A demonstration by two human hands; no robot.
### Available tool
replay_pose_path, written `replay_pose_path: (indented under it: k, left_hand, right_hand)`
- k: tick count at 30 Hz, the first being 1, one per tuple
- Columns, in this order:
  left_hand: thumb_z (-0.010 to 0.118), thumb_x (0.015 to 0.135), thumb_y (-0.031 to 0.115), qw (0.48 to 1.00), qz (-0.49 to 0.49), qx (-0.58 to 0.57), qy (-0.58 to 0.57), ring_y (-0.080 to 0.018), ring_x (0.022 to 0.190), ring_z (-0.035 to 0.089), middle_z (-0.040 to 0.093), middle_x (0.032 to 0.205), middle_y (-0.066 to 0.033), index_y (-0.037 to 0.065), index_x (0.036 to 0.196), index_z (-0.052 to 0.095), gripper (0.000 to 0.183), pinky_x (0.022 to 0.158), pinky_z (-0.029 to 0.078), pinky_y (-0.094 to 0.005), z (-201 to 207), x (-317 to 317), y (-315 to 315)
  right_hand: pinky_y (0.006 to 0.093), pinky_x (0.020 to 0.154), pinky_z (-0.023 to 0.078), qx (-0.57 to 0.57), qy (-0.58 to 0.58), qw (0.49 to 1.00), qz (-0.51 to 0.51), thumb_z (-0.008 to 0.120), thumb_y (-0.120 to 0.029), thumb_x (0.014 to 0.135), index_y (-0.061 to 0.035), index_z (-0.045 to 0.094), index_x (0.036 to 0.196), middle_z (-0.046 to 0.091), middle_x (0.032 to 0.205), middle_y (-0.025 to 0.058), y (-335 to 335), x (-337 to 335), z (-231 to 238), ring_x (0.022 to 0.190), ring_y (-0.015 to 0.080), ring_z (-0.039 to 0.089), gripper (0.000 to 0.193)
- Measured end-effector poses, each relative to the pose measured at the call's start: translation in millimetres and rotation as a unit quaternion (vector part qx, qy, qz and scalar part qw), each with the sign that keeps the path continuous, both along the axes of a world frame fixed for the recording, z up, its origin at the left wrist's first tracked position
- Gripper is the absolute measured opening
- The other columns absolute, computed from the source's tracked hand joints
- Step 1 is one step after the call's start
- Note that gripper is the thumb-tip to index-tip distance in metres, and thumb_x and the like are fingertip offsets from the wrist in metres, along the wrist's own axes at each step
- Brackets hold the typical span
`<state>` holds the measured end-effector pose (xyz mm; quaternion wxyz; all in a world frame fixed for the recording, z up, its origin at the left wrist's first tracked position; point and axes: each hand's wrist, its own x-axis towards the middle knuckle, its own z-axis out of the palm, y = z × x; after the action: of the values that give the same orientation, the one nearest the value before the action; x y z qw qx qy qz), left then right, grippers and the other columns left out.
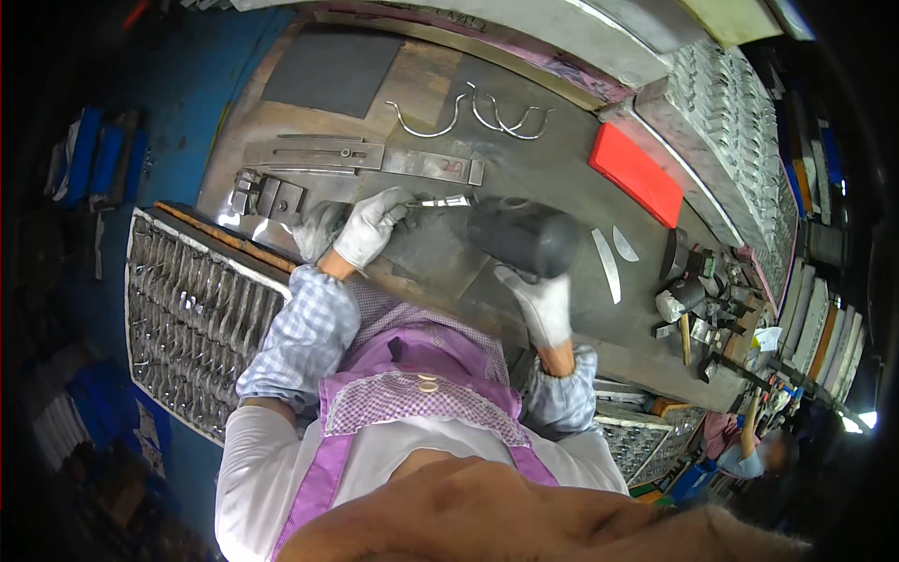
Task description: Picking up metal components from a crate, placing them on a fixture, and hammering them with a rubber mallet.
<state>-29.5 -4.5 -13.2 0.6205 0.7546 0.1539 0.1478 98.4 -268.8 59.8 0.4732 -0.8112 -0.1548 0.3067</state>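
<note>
My left hand (368, 231), in a white glove, is closed on a small shiny metal piece (445, 201) that points right over the worktable (440, 245). At its right end is a large black rubber mallet (524, 234), its head slightly blurred. The white-gloved right hand (543, 307) grips the mallet from below; the handle is mostly hidden. Beside my left wrist rests a dark grey glove-like shape (316, 230). A long steel slide fixture (318, 153) lies beyond the left hand, with a flat steel bar (426, 166) at its right and a metal block (281, 199) nearer.
Bent chrome rods (426, 133) lie at the back, near a dark square mat (332, 70). On the right are a red box (637, 173), pale curved strips (609, 266) and assorted tools (693, 304). Crates of metal parts (192, 323) flank the table. Another person (744, 450) is at far right.
</note>
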Motion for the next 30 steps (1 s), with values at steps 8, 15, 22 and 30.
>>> replay_pose_path:
  k: [8, 15, 22, 30]
  left_hand:
    - [0.057, 0.082, -0.003, 0.979, 0.006, 0.170, -0.109, -0.0280, 0.085, 0.066, 0.066, 0.093, -0.0126, 0.004, 0.103, 0.063, 0.023, 0.075, 0.053, -0.0320, 8, 18, -13]
    - [0.053, 0.076, 0.007, 0.846, -0.100, 0.511, 0.118, -0.0271, 0.075, 0.059, 0.056, 0.078, -0.0063, 0.013, 0.090, 0.064, 0.019, 0.067, 0.050, -0.0386, -2, 26, 4]
    - [0.056, 0.074, 0.010, 0.870, -0.083, 0.478, 0.086, -0.0261, 0.075, 0.062, 0.060, 0.082, -0.0053, 0.014, 0.091, 0.066, 0.020, 0.066, 0.051, -0.0402, 15, 17, -6]
    - [0.058, 0.084, 0.017, 0.845, 0.033, 0.508, 0.167, -0.0324, 0.077, 0.068, 0.068, 0.084, -0.0176, 0.007, 0.094, 0.068, 0.018, 0.068, 0.055, -0.0417, 20, 118, 37]
  right_hand:
    - [0.0317, 0.076, 0.054, 0.021, -0.067, 0.995, 0.073, 0.070, -0.012, 0.081, 0.0027, 0.068, 0.101, 0.073, 0.088, 0.0104, 5, 13, -16, 0.083, 0.0214, 0.070, 0.025]
    - [0.0309, 0.070, 0.052, -0.011, -0.039, 0.998, -0.038, 0.072, -0.014, 0.081, 0.0009, 0.069, 0.091, 0.073, 0.085, 0.0120, -38, -23, -98, 0.076, 0.0180, 0.068, 0.019]
    - [0.0354, 0.073, 0.054, -0.050, -0.149, 0.988, -0.010, 0.066, -0.016, 0.083, -0.0005, 0.071, 0.092, 0.072, 0.089, 0.0166, -46, -19, -113, 0.084, 0.0279, 0.071, 0.018]
    - [0.0380, 0.074, 0.054, -0.050, -0.142, 0.988, -0.043, 0.066, -0.019, 0.084, -0.0017, 0.072, 0.092, 0.071, 0.089, 0.0178, -41, -21, -111, 0.087, 0.0318, 0.070, 0.020]
